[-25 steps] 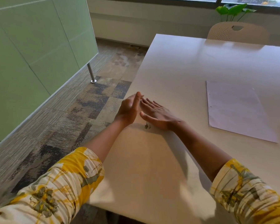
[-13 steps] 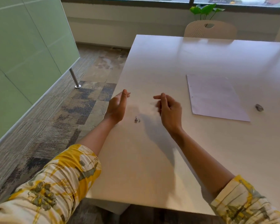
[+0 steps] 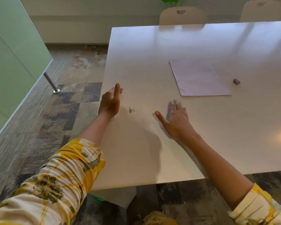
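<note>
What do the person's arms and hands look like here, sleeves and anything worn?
Both arms wear loose cream sleeves with yellow patches and grey-green flower-like prints: left sleeve, right sleeve. The cloth bunches near the elbows, leaving the forearms bare. The left hand and right hand are ungloved; no ring, watch or bracelet shows.

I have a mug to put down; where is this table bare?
Bare: the table from the sheet of paper back to its far edge, and the near right, this side of the grey lump. Tight between left hand and right hand, where dark crumbs lie.
</note>
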### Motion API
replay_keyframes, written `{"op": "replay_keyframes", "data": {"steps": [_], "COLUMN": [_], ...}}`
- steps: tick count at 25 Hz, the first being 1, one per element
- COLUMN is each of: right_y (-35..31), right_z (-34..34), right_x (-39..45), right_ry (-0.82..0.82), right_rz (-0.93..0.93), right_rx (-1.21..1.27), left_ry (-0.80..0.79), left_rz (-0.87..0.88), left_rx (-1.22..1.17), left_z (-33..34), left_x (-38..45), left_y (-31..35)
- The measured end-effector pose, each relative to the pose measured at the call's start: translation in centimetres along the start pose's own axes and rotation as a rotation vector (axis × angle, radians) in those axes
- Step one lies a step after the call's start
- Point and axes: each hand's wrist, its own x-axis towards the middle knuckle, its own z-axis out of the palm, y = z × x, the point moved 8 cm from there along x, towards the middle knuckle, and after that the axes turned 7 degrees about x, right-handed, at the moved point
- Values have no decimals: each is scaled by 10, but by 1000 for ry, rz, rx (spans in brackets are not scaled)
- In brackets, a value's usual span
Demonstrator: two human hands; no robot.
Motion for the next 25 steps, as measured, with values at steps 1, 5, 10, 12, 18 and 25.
{"op": "replay_keyframes", "data": {"steps": [1,5,10,12,18,25], "right_y": [2,15,29,12,-49,-106], "right_z": [-3,-14,1,11,46,75], "right_x": [-7,-23,-36,-30,-9,13], "right_ry": [7,44,-28,-17,-22,-45], "right_rz": [-6,89,297,252,130,-12], "right_rx": [2,-90,-162,-151,-122,46], "left_ry": [-5,-22,-38,-45,-60,-58], "left_rz": [2,9,-11,-9,34,20], "left_rx": [3,13,2,-9,-28,-111], "left_z": [0,2,4,4,2,2], "left_x": [0,0,2,2,1,2], "left_y": [0,-2,-2,-3,-1,-3]}}
